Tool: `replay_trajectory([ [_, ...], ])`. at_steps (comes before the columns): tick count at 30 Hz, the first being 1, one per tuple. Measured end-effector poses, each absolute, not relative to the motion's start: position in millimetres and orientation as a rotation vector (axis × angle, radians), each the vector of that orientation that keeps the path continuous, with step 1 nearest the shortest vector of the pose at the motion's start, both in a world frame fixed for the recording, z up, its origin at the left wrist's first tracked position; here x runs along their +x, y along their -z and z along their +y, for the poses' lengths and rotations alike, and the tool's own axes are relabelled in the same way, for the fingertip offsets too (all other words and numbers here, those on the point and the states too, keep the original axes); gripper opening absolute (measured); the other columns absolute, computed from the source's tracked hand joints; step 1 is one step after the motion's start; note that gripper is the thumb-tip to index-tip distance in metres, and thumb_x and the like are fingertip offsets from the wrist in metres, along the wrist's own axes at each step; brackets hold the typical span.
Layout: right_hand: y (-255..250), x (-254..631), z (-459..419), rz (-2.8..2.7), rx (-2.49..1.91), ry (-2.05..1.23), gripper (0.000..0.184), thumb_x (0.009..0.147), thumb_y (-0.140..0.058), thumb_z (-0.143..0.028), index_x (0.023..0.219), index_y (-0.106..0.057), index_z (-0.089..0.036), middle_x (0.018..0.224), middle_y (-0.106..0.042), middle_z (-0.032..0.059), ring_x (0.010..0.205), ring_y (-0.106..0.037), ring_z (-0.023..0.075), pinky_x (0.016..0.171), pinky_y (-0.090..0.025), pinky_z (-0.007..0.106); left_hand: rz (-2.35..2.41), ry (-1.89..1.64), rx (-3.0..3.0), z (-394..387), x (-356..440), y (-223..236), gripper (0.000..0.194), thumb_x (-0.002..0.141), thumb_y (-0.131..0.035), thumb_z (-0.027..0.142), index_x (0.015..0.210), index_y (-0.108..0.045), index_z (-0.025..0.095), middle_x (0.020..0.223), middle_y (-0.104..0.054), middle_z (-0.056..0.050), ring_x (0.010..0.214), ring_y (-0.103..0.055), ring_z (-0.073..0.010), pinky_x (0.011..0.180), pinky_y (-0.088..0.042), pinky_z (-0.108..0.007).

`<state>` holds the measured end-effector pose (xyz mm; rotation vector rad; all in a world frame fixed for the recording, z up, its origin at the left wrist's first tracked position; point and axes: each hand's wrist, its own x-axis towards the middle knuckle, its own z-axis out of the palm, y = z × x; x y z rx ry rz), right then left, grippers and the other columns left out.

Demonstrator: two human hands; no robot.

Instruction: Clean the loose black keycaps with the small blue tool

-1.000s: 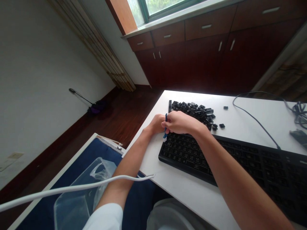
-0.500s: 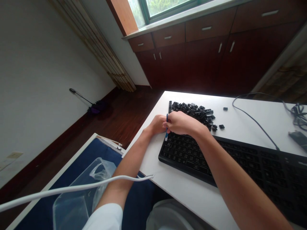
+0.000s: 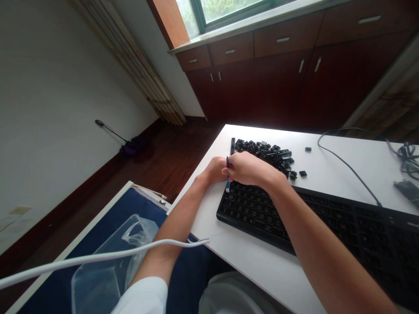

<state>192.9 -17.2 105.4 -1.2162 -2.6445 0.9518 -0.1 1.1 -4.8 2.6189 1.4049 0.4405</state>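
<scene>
My right hand is closed round a slim blue tool with a white tip, which looks like a small brush. Its tip points down at the left end of a black keyboard, whose keycaps are off across the part I can see. My left hand rests at the keyboard's far left corner. Its fingers are mostly hidden behind my right hand, so their grip does not show. Just beyond both hands lies a heap of loose black keycaps.
The white table carries single keycaps right of the heap and a black cable running to a coil. A white cord crosses in front of my left forearm. A clear plastic bag lies on blue fabric.
The blue tool has tilted slightly, its white tip shifting a little to the right over the keyboard. Both hands stay in nearly the same place.
</scene>
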Motion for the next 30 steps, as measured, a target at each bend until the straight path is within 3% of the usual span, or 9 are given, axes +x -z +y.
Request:
replay_trajectory([
  [16, -101.5, 194.8, -12.9, -2.706, -1.191, -0.981, 0.032, 0.092, -0.045, -0.034, 0.086, -0.07, -0.014, 0.094, -0.073, 0.0145, 0.078, -0.066, 0.0181, 0.066, -0.046, 0.024, 1.279, -0.56, 2.571, 0.9, 1.1, 1.6, 0.018, 0.067, -0.057, 0.013, 0.054, -0.069, 0.016, 0.056, -0.065, 0.0, 0.054, -0.056, -0.0097, 0.053, -0.034, -0.021],
  [30, -99.8, 196.3, -11.8, -2.67, -1.248, -0.982, 0.028, 0.09, -0.047, -0.034, 0.088, -0.068, -0.015, 0.093, -0.072, 0.0127, 0.074, -0.064, 0.0184, 0.059, -0.043, 0.025, 1.332, -0.566, 2.556, 1.1, 1.5, 2.9, 0.02, 0.07, -0.055, 0.017, 0.055, -0.069, 0.015, 0.056, -0.063, -0.001, 0.051, -0.05, -0.0096, 0.052, -0.029, -0.023],
])
